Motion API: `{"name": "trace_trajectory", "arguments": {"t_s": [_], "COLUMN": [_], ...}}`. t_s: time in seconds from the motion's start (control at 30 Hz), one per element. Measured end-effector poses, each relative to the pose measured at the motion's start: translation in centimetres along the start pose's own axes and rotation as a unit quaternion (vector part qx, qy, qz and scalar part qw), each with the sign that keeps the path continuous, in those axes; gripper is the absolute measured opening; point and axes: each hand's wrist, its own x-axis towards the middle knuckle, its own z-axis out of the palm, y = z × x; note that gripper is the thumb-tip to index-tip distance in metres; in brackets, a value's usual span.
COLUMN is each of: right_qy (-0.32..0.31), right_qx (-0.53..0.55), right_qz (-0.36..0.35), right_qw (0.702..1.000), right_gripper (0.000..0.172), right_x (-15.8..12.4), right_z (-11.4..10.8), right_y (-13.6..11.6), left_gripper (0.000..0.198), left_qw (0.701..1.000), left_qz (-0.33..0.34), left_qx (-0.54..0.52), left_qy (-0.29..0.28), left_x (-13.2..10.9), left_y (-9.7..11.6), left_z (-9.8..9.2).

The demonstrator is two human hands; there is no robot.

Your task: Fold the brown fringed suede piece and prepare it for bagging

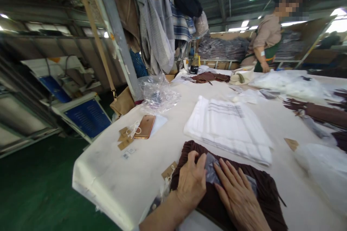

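Note:
A dark brown folded garment [267, 191] with a gathered edge lies at the front of the table, and a piece of clear plastic [211, 169] rests on it. My right hand [237, 189] is flat on the plastic and cloth, its fingers stretched out. Beside it my left hand [191, 177] is closed, fingers curled down at the plastic's left edge; their tips are hidden, so what they grip cannot be made out. A tan tag [169, 170] on white string sits left of the garment. Just beyond lies a folded white cloth [227, 128] with grey stripes.
On the white-covered table [108, 177] are a phone [145, 127], cardboard tags [124, 139], crumpled plastic [158, 94] and more brown pieces [320, 112]. A metal post [116, 36] with hanging garments rises at its left edge. A co-worker [267, 39] stands across the table.

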Motion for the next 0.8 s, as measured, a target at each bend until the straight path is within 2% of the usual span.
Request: {"name": "trace_trajectory", "arguments": {"t_s": [0.07,0.13,0.27,0.37,0.47,0.57,0.67,0.73,0.8], "right_qy": [0.001,-0.002,-0.016,-0.005,-0.001,0.001,0.0,-0.004,-0.005], "right_qx": [-0.008,-0.001,0.024,0.032,0.033,0.03,0.027,0.026,0.024], "right_qz": [-0.001,-0.002,0.01,0.019,0.019,0.02,0.019,0.02,0.026], "right_qw": [1.0,1.0,1.0,0.999,0.999,0.999,0.999,0.999,0.999], "right_gripper": [0.044,0.045,0.045,0.045,0.044,0.043,0.043,0.044,0.044], "right_x": [-0.6,-1.0,-1.3,-1.1,-1.0,-1.0,-1.1,-1.2,-1.3], "right_z": [1.1,1.6,1.7,1.4,1.3,1.4,1.7,1.8,1.9], "right_y": [0.2,0.4,0.5,0.2,0.1,0.2,0.3,0.2,0.2], "left_gripper": [0.035,0.026,0.019,0.028,0.028,0.022,0.018,0.025,0.022], "left_qw": [0.999,0.997,0.972,0.965,0.973,0.976,0.969,0.966,0.961], "left_qz": [-0.005,-0.055,-0.226,-0.241,-0.224,-0.208,-0.221,-0.23,-0.238], "left_qx": [-0.004,-0.01,-0.055,-0.098,-0.058,0.031,0.063,0.069,0.074], "left_qy": [0.046,0.059,0.014,-0.021,-0.016,-0.051,-0.088,-0.099,-0.116], "left_x": [-1.5,-3.8,-9.1,-11.1,-9.7,-5.9,-2.6,-1.5,-1.2], "left_y": [-1.9,-4.3,-7.7,-8.1,-7.7,-7.7,-7.6,-7.4,-7.2], "left_z": [-1.8,-3.8,-6.2,-6.4,-6.3,-6.2,-6.1,-5.9,-5.7]}}
